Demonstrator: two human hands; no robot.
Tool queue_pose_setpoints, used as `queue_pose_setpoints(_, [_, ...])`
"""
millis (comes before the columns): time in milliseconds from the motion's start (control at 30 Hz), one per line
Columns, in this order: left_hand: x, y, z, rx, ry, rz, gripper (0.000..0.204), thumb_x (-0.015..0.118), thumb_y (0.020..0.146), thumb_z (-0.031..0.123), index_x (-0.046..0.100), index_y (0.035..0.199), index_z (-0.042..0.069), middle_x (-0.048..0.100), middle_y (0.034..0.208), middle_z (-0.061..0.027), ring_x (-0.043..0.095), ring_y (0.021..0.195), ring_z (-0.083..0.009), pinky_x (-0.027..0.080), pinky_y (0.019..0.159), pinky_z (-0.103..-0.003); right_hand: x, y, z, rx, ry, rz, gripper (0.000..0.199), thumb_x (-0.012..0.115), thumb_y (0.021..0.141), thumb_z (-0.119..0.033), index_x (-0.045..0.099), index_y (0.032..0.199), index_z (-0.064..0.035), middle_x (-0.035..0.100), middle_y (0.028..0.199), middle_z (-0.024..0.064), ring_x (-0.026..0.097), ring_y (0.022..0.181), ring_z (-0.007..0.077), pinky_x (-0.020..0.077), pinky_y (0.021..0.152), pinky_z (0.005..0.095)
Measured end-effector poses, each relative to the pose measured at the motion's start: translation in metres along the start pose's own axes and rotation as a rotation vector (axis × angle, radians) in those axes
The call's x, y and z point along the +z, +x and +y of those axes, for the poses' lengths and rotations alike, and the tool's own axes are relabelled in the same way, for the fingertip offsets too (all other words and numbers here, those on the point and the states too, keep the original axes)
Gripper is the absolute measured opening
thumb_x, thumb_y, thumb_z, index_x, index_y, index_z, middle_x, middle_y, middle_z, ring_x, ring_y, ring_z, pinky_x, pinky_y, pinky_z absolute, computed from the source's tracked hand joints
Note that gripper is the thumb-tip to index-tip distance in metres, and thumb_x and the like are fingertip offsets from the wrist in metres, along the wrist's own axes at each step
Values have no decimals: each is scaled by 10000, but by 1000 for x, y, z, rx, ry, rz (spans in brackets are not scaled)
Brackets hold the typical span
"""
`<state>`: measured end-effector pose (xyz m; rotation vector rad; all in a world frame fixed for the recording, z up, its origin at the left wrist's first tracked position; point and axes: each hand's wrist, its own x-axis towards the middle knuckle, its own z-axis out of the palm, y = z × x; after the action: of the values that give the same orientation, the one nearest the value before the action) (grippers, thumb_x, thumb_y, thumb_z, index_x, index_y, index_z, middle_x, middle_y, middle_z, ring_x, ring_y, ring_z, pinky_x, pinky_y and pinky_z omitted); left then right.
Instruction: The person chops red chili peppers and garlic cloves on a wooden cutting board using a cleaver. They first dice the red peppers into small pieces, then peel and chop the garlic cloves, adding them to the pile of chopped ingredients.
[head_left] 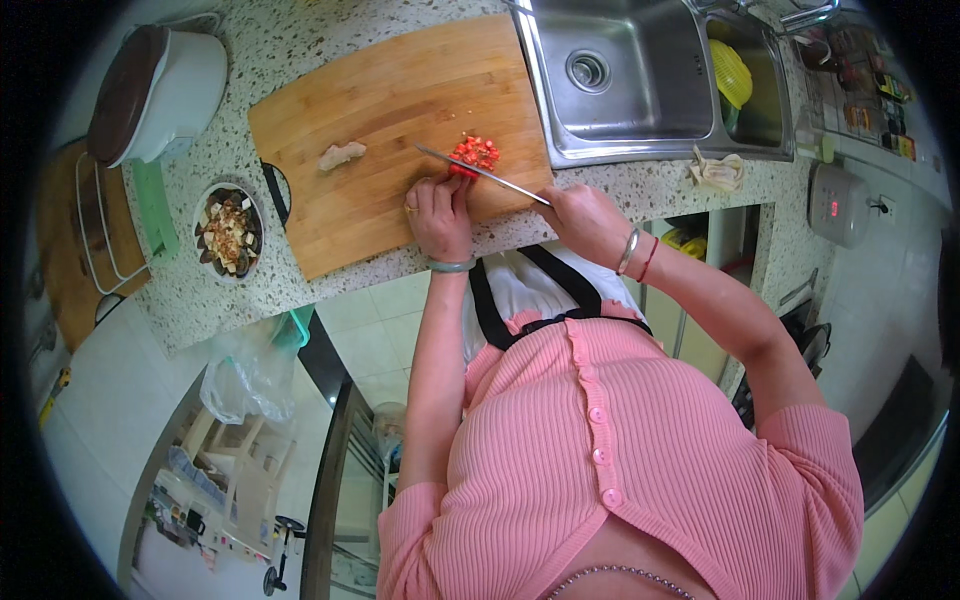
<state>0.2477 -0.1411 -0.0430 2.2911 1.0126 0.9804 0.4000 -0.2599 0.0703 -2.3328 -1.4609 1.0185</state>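
Your knife [480,171] is shiny metal; the board [380,110] is matt, smooth wood; the counter [280,40] is speckled stone; the sink [640,100] is brushed steel.

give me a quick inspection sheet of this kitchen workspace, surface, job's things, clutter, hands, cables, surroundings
surface: speckled stone counter with a wooden cutting board lying on it
job's things: knife with its blade over the board; small pile of chopped red pieces beside the blade; pale lump of food further left on the board
clutter: bowl of mixed chopped food left of the board; white pot at the counter's far left; crumpled cloth by the sink
hands: left hand presses down on a red piece at the blade; right hand grips the knife handle
cables: nothing seen
surroundings: double steel sink right of the board; plastic bag hanging below the counter; tiled floor
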Motion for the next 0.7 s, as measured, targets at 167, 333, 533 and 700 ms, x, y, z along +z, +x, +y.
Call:
queue_pose_setpoints(167, [0,-1,-1,-12,22,-5,133,738,773,91,620,834,90,604,884,-90,563,859,-302,455,752,-418,-1,-3,-5,19,-92,-26,261,542,941,-249,643,870,-18,644,708,220,649,681,405,524,618,490])
queue_pose_setpoints(333, [-1,0,-1,-21,16,-16,136,727,756,65,606,814,85,570,845,-103,530,822,-324,440,732,-429,3,-6,-11,34,-156,-36,203,532,940,-209,615,912,-26,644,710,207,654,683,388,522,610,485])
queue_pose_setpoints(533, [-3,0,1,-18,32,-34,122,711,757,56,602,807,77,534,813,-119,510,813,-336,418,721,-444,2,6,-20,52,-127,-79,102,526,844,-81,593,873,-9,660,738,222,671,703,390,537,615,477])
queue_pose_setpoints(700, [-2,2,1,-32,-14,-46,92,693,791,99,606,804,71,528,808,-120,508,811,-341,410,731,-457,22,19,-7,25,-118,-26,109,529,836,-77,593,887,-5,667,768,219,671,728,394,538,624,473])
